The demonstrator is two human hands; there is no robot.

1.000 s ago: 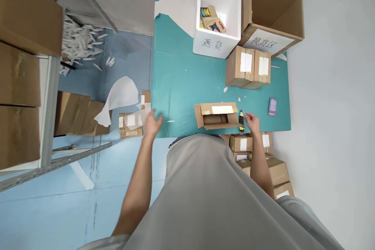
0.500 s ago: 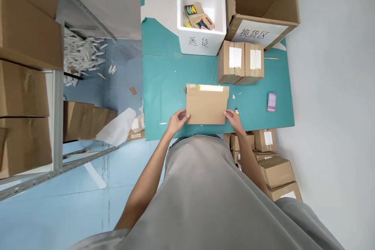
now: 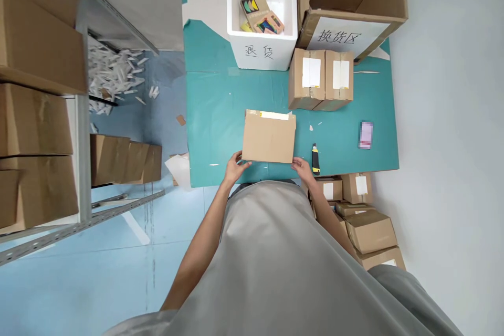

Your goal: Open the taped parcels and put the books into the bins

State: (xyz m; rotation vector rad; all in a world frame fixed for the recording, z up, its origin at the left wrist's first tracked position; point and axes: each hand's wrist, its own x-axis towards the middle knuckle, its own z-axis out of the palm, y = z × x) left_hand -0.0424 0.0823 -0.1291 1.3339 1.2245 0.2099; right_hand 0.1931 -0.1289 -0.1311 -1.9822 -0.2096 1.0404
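A brown cardboard box (image 3: 269,138) rests on the teal table near its front edge, with a white label strip along its far side. At the box's near left corner is my left hand (image 3: 236,167), its fingers apart and touching or very close to the cardboard. My right hand (image 3: 302,168) is at the near right corner, fingers loosely spread beside it. A black and yellow utility knife (image 3: 315,160) lies just right of my right hand.
Behind stand a white foam bin (image 3: 262,51) with small packs, a large open carton (image 3: 354,37) and two taped boxes (image 3: 321,80). A phone-like item (image 3: 366,135) lies right. Shelving with cartons (image 3: 42,126) rises left; more boxes (image 3: 372,231) are stacked below the table.
The box has shifted slightly left and now appears lower on the table. My hands have loosened from its sides to its near corners. The knife has come into fuller view.
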